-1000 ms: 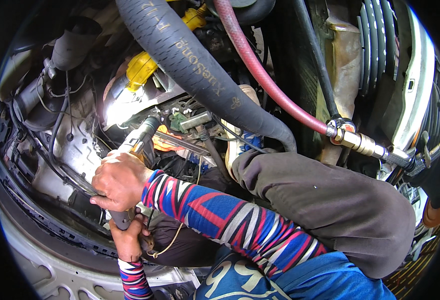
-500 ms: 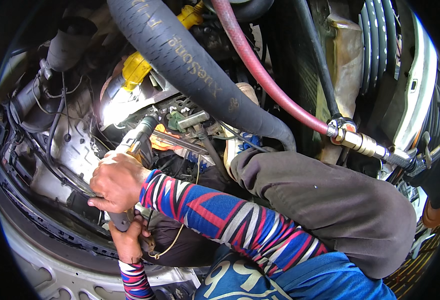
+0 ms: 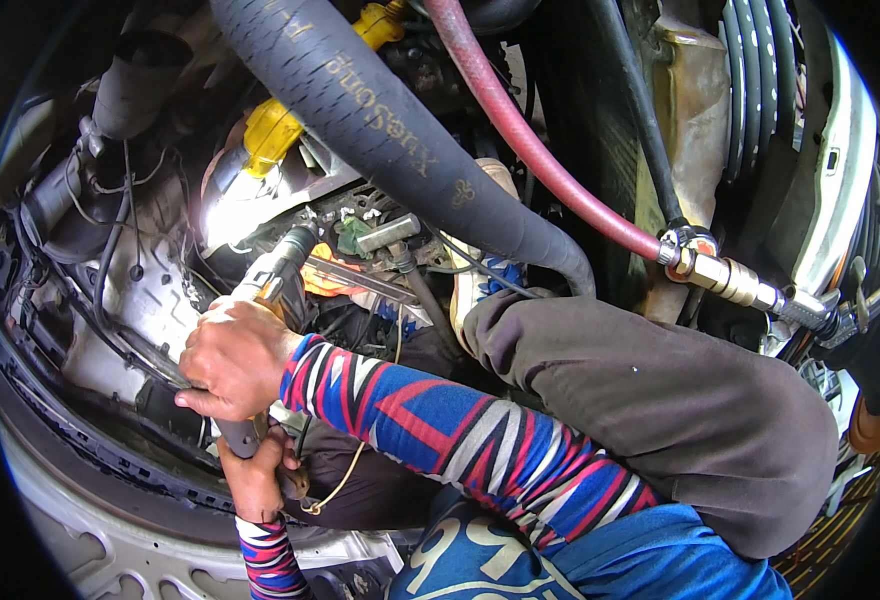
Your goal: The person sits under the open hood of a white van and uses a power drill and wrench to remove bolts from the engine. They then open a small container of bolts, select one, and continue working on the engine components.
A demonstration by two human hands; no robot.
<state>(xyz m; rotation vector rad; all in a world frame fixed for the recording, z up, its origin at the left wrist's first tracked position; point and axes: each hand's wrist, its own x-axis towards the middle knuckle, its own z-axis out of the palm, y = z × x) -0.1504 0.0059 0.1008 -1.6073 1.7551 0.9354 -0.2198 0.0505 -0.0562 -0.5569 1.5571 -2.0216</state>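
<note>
My right hand (image 3: 235,355) grips a long metal power tool (image 3: 278,262) from above, its arm in a patterned sleeve crossing from the lower right. Below it, my left hand (image 3: 258,475) is wrapped round the tool's lower grip. The tool points up and toward the right, its dark nose end among metal parts of a vehicle's underhood area. Just right of that nose lie a green cloth (image 3: 350,237), a hammer-like metal tool (image 3: 388,237) and an orange item (image 3: 325,280).
A thick black hose (image 3: 380,140) arches over the work, beside a red hose (image 3: 530,150) with brass fittings (image 3: 705,268). A yellow fixture (image 3: 270,137) sits behind. My trousered leg (image 3: 640,420) and shoe (image 3: 475,300) are at right; silver panel (image 3: 130,550) at lower left.
The hoses and surroundings have shifted slightly in the picture. My hands stay on the tool in nearly the same position, with no visible change of grip.
</note>
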